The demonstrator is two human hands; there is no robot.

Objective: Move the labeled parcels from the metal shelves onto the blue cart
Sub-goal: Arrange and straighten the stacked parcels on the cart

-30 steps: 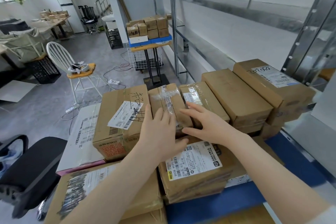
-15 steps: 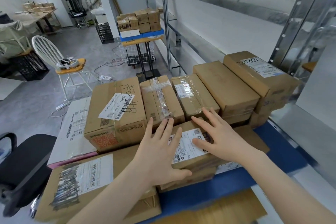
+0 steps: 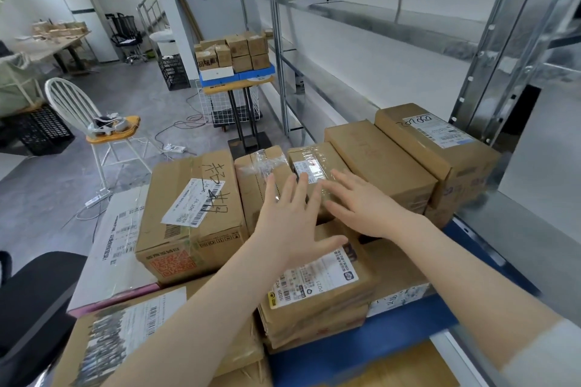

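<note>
Blue cart (image 3: pixel 361 345), parcel (image 3: pixel 317 319), label (image 3: pixel 314 281) "P021".

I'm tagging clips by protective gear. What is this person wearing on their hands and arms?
Both the left hand and right hand are bare: no gloves, rings, watch or cuffs visible. A whitish sleeve shows only high on the right arm.
</note>
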